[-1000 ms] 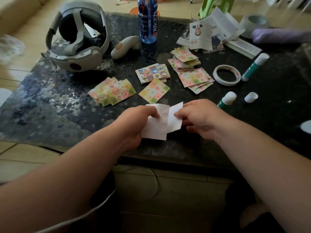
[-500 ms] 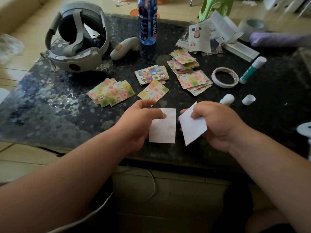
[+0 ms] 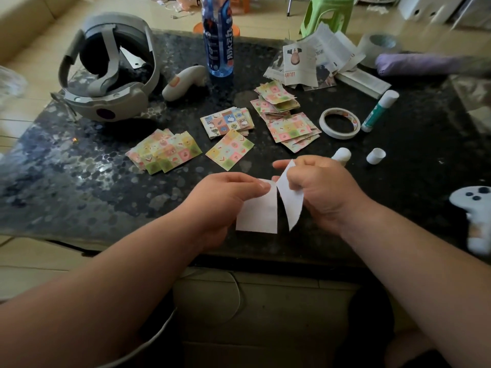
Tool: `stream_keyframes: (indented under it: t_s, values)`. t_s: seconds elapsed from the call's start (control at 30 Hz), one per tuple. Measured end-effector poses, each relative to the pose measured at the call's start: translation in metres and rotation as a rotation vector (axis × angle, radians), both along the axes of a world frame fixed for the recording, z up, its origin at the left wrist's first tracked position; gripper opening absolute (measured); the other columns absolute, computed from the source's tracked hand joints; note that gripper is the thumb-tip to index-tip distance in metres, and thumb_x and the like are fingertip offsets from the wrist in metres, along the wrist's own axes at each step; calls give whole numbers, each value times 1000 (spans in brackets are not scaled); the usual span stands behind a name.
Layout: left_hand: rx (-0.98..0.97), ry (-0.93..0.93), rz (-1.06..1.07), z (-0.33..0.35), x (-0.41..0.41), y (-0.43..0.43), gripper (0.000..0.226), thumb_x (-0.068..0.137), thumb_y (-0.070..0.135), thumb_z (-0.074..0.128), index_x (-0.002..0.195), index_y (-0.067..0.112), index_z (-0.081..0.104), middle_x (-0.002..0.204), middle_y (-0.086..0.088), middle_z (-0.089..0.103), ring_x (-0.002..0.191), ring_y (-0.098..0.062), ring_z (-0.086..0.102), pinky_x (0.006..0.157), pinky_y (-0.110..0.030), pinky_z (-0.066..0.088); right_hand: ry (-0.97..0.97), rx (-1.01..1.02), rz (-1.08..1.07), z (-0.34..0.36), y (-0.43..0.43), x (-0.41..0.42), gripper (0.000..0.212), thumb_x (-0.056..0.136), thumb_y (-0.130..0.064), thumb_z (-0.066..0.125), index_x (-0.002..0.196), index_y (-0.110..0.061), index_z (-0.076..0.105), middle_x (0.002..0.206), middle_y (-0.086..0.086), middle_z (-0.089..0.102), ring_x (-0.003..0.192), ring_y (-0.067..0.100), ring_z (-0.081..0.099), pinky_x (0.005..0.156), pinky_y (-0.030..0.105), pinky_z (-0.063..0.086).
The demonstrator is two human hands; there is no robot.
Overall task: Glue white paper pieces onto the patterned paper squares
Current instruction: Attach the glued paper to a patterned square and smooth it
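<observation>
This looks like a home living room: a low, dark speckled table point(image 3: 79, 181) on beige floor tiles point(image 3: 265, 14), a green plastic stool point(image 3: 328, 14) at 1 o'clock, a headset point(image 3: 106, 102) at 10 o'clock, and a drink bottle point(image 3: 218, 41) at 12.

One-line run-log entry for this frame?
stage: pre-glue | left hand: pinches flat white piece | right hand: pinches bent white piece | lone patterned square: untouched

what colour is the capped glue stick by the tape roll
The glue stick is green with a white cap; head view.
</observation>
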State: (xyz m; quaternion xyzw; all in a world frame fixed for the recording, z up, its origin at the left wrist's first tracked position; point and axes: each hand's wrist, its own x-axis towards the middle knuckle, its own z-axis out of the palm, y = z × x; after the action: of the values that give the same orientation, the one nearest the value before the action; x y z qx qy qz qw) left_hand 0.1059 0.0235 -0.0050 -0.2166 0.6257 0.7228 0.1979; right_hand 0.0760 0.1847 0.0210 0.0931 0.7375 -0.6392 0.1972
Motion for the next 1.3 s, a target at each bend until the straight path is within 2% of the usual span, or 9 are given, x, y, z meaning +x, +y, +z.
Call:
stream_keyframes:
  t_s: [0.1, 0.2, 0.33, 0.47, 0.63, 0.73, 1.0, 1.17, 1.3]
  values:
    - [5, -9, -15, -1, 1, 5, 11, 88, 18, 77, 82, 10, 80, 99, -14, 77, 99, -36, 73, 89, -54, 59, 140, 210, 62, -4, -3, -1, 40, 79, -2, 59, 43, -16, 52, 101, -4, 74, 93, 15, 72, 83, 46, 60]
    - [33, -61, -1, -3, 0, 6, 20, 93, 24, 72, 83, 9, 81, 110, -19, 74, 103, -40, 71, 90, -59, 57, 217, 343, 61, -8, -4, -6, 31, 86, -2, 59, 55, 1, 55, 86, 7, 74, 77, 18, 71, 71, 33, 58]
    - [52, -93, 18, -4, 0, 6, 16, 94, 14, 69, 92, 0, 77, 106, -22, 75, 96, -38, 74, 88, -57, 59, 293, 367, 41, -7, -3, -12, 25, 83, -5, 63, 71, 15, 54, 69, 32, 54, 63, 27, 50, 71, 40, 58]
    - [36, -94, -1, -3, -1, 4, 19, 90, 8, 72, 106, -3, 72, 101, -20, 76, 95, -35, 75, 89, -57, 59, 313, 385, 76, -6, -4, -16, 28, 83, -9, 65, 61, 2, 52, 52, 7, 44, 46, 8, 44, 59, 37, 48]
    - [147, -79, 13, 1, -2, 6, 22, 96, 23, 63, 94, 4, 74, 95, -14, 76, 81, -27, 71, 81, -44, 59, 245, 248, 133, 2, 0, -20, 50, 86, -37, 72, 71, 9, 59, 68, 23, 64, 66, 38, 61, 67, 48, 52]
    - [168, -89, 29, 4, -5, 2, 38, 95, 37, 62, 85, 2, 72, 92, -16, 74, 81, -30, 70, 83, -45, 59, 232, 339, 182, 7, 5, -24, 26, 87, -16, 66, 74, 7, 65, 74, 18, 70, 74, 28, 69, 67, 44, 56]
    - [84, -1, 37, 4, -1, 3, 10, 92, 4, 66, 96, -4, 71, 95, -21, 76, 86, -33, 74, 84, -49, 62, 284, 451, 266, 18, 11, -19, 5, 85, -5, 70, 80, -5, 72, 79, 3, 73, 79, 14, 71, 68, 36, 60]
    - [95, 28, 123, 5, -3, 5, 8, 94, 5, 66, 92, -2, 69, 94, -22, 76, 82, -33, 74, 77, -45, 62, 46, 61, -26, 18, 12, -17, 22, 88, 0, 72, 107, -8, 66, 96, 12, 77, 91, 28, 77, 87, 53, 60]
    - [109, 44, 197, 8, -5, 4, 9, 92, 9, 70, 94, 0, 72, 95, -21, 77, 85, -33, 74, 82, -50, 60, -74, -50, -56, 10, 5, -7, 15, 90, -13, 74, 103, -5, 72, 92, 12, 80, 95, 33, 76, 76, 42, 58]
